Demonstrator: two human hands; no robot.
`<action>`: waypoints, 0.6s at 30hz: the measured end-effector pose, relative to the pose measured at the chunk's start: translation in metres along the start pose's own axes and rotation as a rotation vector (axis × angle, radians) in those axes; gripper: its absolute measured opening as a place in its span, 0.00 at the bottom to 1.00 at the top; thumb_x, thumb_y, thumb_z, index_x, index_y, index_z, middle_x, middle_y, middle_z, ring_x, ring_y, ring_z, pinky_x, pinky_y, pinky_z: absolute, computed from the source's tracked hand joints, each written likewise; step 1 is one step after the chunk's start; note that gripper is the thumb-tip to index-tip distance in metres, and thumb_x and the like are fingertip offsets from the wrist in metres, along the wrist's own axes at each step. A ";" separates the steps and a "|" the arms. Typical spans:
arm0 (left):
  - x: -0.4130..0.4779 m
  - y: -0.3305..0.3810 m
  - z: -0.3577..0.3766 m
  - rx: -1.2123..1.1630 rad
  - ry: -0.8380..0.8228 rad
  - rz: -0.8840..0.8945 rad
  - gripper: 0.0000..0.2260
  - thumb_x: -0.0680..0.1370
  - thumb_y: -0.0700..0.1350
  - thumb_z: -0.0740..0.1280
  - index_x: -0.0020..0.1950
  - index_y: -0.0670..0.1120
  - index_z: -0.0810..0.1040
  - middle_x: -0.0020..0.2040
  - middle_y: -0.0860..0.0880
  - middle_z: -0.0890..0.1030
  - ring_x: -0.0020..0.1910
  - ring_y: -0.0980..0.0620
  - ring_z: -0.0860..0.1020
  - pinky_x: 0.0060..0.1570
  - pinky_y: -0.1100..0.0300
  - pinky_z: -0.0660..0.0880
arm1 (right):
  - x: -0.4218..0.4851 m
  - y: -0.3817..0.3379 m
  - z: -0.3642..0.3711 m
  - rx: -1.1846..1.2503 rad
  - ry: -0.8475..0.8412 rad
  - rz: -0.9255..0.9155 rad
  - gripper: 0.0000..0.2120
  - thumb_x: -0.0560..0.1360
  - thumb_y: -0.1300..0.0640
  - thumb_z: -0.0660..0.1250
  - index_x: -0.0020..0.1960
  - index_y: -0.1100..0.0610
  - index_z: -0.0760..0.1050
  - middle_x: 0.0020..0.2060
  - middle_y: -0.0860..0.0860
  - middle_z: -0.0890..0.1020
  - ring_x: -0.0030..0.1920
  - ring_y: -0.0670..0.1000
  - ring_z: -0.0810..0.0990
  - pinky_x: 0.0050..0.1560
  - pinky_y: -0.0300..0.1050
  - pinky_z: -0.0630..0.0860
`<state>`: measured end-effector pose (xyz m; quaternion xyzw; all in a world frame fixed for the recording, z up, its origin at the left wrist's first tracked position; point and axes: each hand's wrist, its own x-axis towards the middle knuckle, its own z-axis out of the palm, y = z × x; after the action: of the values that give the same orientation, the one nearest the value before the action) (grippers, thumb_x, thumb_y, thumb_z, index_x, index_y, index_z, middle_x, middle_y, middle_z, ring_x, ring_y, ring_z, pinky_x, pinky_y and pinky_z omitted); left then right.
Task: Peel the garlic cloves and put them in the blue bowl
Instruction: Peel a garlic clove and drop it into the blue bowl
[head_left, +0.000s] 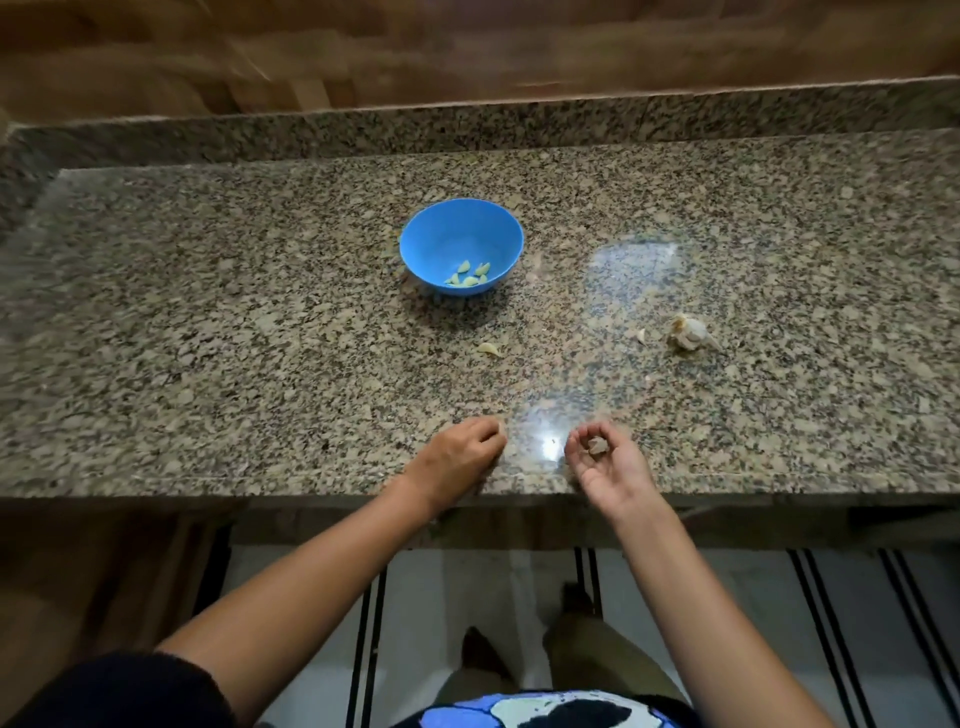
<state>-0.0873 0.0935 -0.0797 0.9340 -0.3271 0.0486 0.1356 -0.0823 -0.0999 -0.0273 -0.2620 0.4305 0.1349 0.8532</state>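
A blue bowl (461, 244) stands on the granite counter (260, 338) and holds several peeled garlic cloves (469, 275). My right hand (608, 462) is palm up near the counter's front edge, its fingers curled round a small garlic clove with skin (597, 446). My left hand (460, 452) rests on the counter near that edge with its fingers curled; I cannot tell if it holds anything. A loose clove (489, 349) lies between the bowl and my hands. The rest of the garlic bulb (688, 332) lies at the right, with a small piece (642, 335) beside it.
A raised granite ledge (467, 130) runs along the back of the counter, with a wooden wall behind it. Below the front edge are a striped floor mat (779, 623) and my feet.
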 end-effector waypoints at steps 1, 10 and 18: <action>-0.001 0.003 -0.001 0.010 -0.024 -0.079 0.06 0.70 0.33 0.71 0.46 0.39 0.79 0.44 0.44 0.80 0.41 0.48 0.80 0.39 0.57 0.80 | -0.001 0.005 0.002 -0.047 0.001 0.012 0.15 0.81 0.58 0.56 0.36 0.59 0.66 0.32 0.53 0.70 0.33 0.48 0.70 0.24 0.35 0.74; -0.053 0.017 -0.069 -1.987 0.807 -1.420 0.12 0.76 0.30 0.62 0.36 0.36 0.82 0.39 0.42 0.83 0.30 0.55 0.81 0.31 0.67 0.78 | -0.011 0.064 0.048 -0.479 -0.391 0.259 0.19 0.82 0.57 0.48 0.33 0.56 0.60 0.19 0.48 0.65 0.18 0.44 0.64 0.17 0.33 0.61; -0.238 0.118 -0.085 -1.935 1.899 -1.564 0.16 0.78 0.31 0.60 0.34 0.34 0.81 0.31 0.43 0.82 0.27 0.52 0.81 0.28 0.64 0.78 | -0.081 0.246 0.032 -0.886 -0.567 0.768 0.20 0.82 0.56 0.51 0.33 0.58 0.68 0.20 0.50 0.72 0.19 0.46 0.72 0.22 0.34 0.70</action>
<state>-0.3472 0.1721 -0.0145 0.0557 0.5170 0.2969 0.8009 -0.2210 0.1213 -0.0278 -0.3705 0.1555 0.6589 0.6359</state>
